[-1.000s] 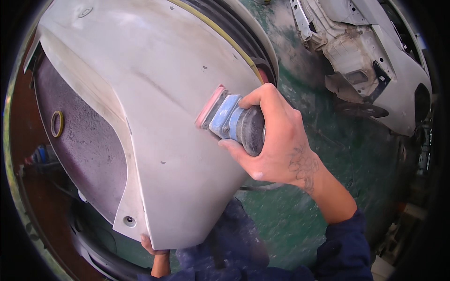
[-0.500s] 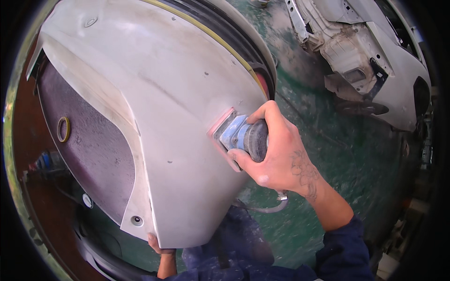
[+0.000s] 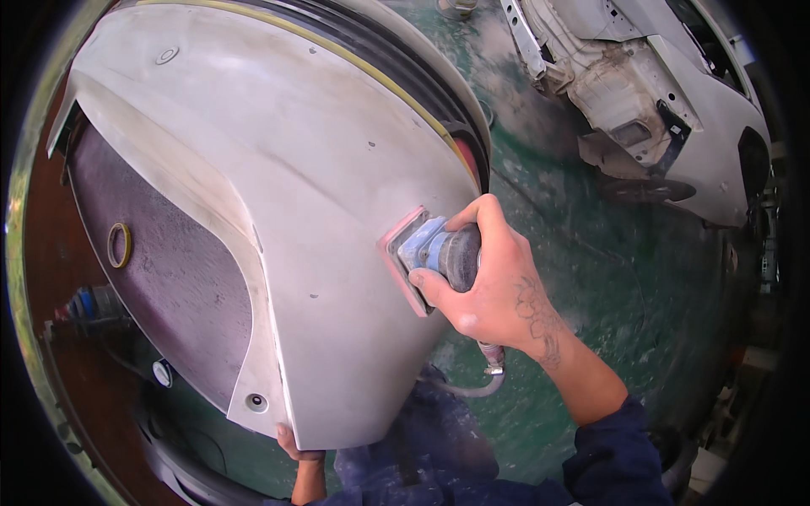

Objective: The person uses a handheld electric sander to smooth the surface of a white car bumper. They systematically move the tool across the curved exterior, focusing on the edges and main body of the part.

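Note:
A pale grey car fender panel lies slanting across the left and middle, its surface dusty with a few small dark spots. My right hand is wrapped round the dark round head of a blue air sander. The sander's flat rectangular pad, pink at the rim, rests against the panel near its right edge. A grey hose hangs from the tool below my wrist. At the panel's lower tip my left hand grips the edge, thumb showing on top, with the other fingers mostly hidden beneath.
A tape roll lies on a mottled purple surface within the panel's curved cutout. A second blue-banded tool sits at the left. Black ribbed parts edge the panel's top. A stripped car body stands far right on the dusty green floor.
The sander sits slightly lower in the picture, still against the panel. The panel's lower part and my left hand appear shifted a little right, along with a slight shift of the view.

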Demonstrator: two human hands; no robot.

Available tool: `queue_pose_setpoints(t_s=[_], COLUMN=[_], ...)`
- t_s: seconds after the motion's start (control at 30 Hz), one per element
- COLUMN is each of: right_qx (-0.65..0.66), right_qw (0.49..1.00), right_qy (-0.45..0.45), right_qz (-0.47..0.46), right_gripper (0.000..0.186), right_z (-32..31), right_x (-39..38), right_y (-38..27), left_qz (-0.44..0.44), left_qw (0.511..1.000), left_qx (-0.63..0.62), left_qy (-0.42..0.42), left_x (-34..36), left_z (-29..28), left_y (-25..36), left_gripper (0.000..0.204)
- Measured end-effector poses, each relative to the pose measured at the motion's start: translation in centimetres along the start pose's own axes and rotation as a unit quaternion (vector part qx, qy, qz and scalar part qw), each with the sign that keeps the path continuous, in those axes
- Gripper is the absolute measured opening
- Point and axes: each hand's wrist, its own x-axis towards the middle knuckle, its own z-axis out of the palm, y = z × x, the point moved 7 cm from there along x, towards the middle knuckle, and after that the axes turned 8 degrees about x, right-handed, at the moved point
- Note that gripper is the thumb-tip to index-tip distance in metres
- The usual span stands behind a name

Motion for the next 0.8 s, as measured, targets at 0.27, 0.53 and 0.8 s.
queue_pose_setpoints(t_s=[0.27, 0.53, 0.8], right_qx=[-0.023, -0.028, -0.031], right_qw=[0.998, 0.998, 0.989], right_qy=[-0.019, -0.021, -0.008], right_qz=[-0.053, -0.044, -0.143], right_gripper=[0.054, 0.057, 0.057], right_z=[-0.5, 0.0, 0.0], right_x=[-0.6, -1.8, 0.4], right_y=[-0.2, 1.3, -1.0], left_qz=[-0.095, -0.014, -0.041], left_qw=[0.993, 0.997, 0.999], left_qx=[-0.074, -0.078, -0.024], left_qy=[0.005, 0.01, -0.002], left_x=[-0.5, -0.1, -0.8], left_z=[0.0, 1.1, -1.6], left_y=[-1.7, 0.9, -2.1], left_gripper=[0.093, 0.068, 0.089])
